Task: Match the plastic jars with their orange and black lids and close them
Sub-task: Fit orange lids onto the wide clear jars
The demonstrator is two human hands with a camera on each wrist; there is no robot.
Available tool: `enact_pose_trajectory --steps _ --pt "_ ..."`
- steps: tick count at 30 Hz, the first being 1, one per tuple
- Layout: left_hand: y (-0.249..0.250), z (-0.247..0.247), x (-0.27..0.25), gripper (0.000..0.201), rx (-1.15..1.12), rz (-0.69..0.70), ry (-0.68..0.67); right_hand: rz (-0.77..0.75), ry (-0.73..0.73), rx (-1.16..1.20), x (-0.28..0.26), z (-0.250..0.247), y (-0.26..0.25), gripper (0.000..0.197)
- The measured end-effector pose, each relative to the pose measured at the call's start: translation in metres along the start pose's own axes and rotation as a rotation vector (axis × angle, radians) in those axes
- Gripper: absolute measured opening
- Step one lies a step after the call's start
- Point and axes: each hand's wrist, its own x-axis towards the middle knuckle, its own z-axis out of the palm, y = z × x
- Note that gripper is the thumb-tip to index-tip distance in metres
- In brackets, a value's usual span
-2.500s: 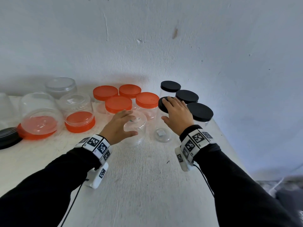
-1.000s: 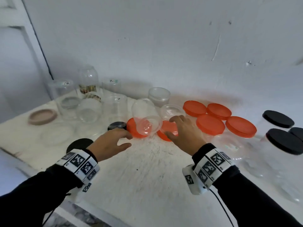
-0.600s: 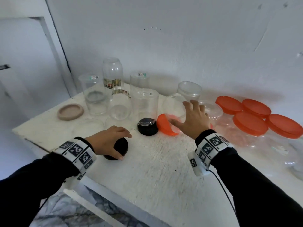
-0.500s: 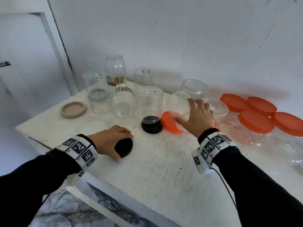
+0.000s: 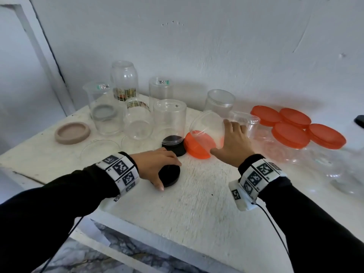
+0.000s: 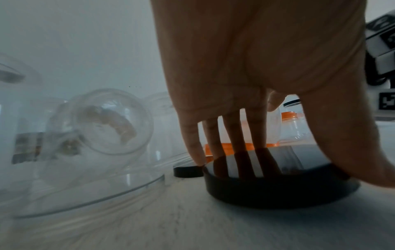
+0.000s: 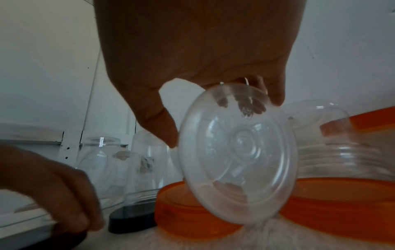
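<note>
Jars [image 5: 106, 109] on the far left of the desk [image 5: 197, 203] were mostly lidless, so plenty left. Left hand [image 5: 155, 166] had its grip curled round a loose black lid [image 5: 171, 175] near the middle. Right hand [image 5: 232, 144] gripped a tilted clear jar [image 5: 206, 129] over its orange lid [image 5: 197, 146]. Far right, four orange-lidded jars [image 5: 289, 134] looked closed.

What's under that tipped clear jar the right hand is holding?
An orange lid lies under the tilted jar, which the right hand grips. How the jar's mouth meets the lid is hidden from every view.
</note>
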Motion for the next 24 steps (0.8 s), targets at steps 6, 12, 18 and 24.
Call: enact_pose_trajectory --steps 6,12,18,24 --pt "0.003 0.001 0.025 0.083 0.067 -0.003 0.009 -0.003 0.040 -0.020 -0.007 0.004 -0.003 0.094" --pt "0.002 0.005 0.022 0.081 0.048 -0.003 0.020 0.060 0.093 -0.003 -0.007 0.007 -0.001 0.095" --pt "-0.023 0.002 -0.023 0.068 -0.096 -0.074 0.220 0.059 0.157 0.181 -0.015 0.005 -0.010 0.099" --pt "-0.077 0.007 -0.085 0.064 -0.122 -0.314 0.311 -0.033 0.116 0.300 -0.020 0.010 -0.033 0.105"
